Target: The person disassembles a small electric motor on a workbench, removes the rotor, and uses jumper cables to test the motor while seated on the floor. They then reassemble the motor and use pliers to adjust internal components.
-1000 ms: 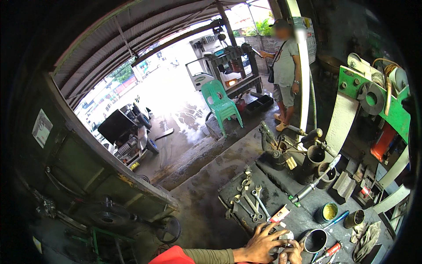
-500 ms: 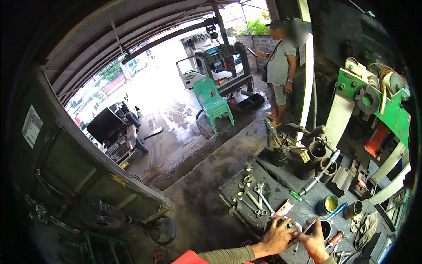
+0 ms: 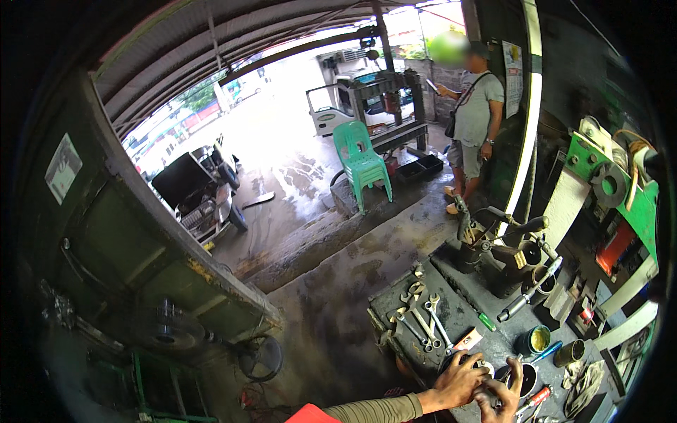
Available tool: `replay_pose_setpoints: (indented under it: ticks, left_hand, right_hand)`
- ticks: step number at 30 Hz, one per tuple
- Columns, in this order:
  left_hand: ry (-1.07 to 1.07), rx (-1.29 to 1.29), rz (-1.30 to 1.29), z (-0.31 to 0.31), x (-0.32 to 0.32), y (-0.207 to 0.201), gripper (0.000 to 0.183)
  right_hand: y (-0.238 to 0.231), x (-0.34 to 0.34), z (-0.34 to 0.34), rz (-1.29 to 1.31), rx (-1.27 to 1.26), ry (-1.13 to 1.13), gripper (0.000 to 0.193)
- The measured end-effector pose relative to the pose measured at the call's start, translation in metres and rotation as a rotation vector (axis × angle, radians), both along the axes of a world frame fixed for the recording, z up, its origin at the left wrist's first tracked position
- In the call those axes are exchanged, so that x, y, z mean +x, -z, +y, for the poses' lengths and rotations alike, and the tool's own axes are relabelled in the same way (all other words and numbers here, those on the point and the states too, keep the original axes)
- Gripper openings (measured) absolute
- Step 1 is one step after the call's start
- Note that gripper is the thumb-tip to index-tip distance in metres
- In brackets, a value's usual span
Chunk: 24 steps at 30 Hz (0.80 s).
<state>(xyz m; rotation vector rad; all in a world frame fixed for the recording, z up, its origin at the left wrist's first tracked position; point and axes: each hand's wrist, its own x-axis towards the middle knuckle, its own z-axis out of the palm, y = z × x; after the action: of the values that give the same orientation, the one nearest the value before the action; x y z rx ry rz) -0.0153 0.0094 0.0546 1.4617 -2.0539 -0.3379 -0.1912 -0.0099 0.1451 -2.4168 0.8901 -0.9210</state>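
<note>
My left hand [image 3: 455, 386] reaches over the bench at the lower right, its fingers bent around a dark rounded metal part [image 3: 446, 362] that they mostly hide. Close beside it, my right hand [image 3: 502, 398] is closed, with thumb and fingers curled together; whatever they hold is hidden. Just beyond the hands lie a small red and white box [image 3: 468, 340] and several combination wrenches [image 3: 430, 321]. A dark round cup [image 3: 525, 378] stands behind my right hand, and a red-handled tool [image 3: 539, 397] lies to its right.
The bench [image 3: 395, 303] also carries a green-handled tool [image 3: 486, 322], a long metal bar tool [image 3: 525, 296], a tin of yellowish grease [image 3: 539, 340] and a rag [image 3: 584, 388]. Beyond are stacked green chairs [image 3: 363, 166], a standing person [image 3: 476, 116] and green machinery [image 3: 599, 169].
The view has shifted, so the surroundings sit farther right. A thin metal rod seen at my right hand earlier no longer shows there, and that hand's fingers are more curled.
</note>
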Motion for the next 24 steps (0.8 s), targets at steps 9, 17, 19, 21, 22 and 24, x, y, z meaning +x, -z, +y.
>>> replay_pose_setpoints:
  ticks: [9,17,19,21,22,24]
  left_hand:
    - [-0.112,-0.127,-0.111,-0.002,-0.001,-0.007,0.016]
    - [-0.009,-0.074,-0.085,-0.007,0.001,-0.025,0.014]
    - [0.017,-0.048,-0.111,-0.008,0.001,-0.029,0.016]
    - [0.017,-0.063,-0.1,-0.009,0.0,-0.031,0.017]
    - [0.01,-0.069,-0.088,-0.009,-0.001,-0.031,0.018]
    - [-0.005,-0.14,-0.1,-0.008,-0.004,-0.03,0.022]
  right_hand:
    - [0.058,0.011,0.007,-0.721,0.506,0.215,0.034]
    - [0.06,0.028,0.042,-0.354,0.125,0.428,0.044]
    - [0.059,0.032,0.044,-0.482,0.203,0.498,0.041]
    - [0.056,0.031,0.044,-0.489,0.26,0.503,0.04]
    - [0.054,0.03,0.044,-0.531,0.238,0.486,0.038]
    - [0.053,0.027,0.041,-0.554,0.211,0.42,0.032]
